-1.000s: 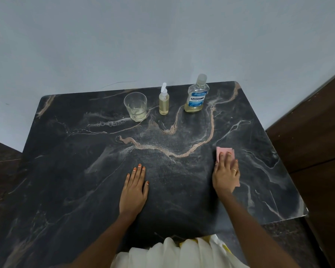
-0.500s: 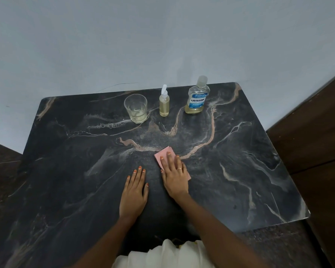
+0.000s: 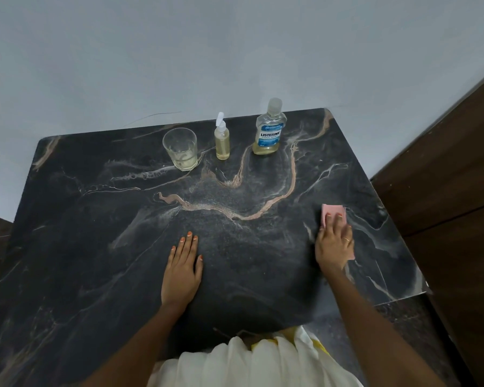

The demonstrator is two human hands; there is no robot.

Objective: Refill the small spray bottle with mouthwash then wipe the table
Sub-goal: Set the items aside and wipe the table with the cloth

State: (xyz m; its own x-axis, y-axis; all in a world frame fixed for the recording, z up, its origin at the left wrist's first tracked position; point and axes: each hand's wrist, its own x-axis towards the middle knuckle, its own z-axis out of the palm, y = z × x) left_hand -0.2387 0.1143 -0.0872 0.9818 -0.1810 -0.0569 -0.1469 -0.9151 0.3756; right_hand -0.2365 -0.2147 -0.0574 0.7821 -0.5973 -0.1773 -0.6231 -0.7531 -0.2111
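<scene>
Black marble with tan and white veins makes up the table (image 3: 101,247), which stands against a pale grey wall (image 3: 179,51) with dark wooden panelling (image 3: 453,177) to the right. At the near edge a person in a white garment (image 3: 249,364) leans in with both arms stretched over the top. The left hand (image 3: 182,268) lies flat and palm down near the middle, its grip released, fingers straight and together, holding nothing. The right hand (image 3: 334,243) presses flat on a pink cloth (image 3: 333,212) toward the right edge of the table, fingers spread over it rather than curled around it; a ring shows on one finger. Along the far edge stand three things in a row, each apart from the next: the mouthwash bottle (image 3: 269,129) at the right, capped and upright, a clear glass (image 3: 180,148) at the left with a little pale liquid at the bottom, and between them the small spray bottle (image 3: 222,138), upright and full of yellowish liquid.
</scene>
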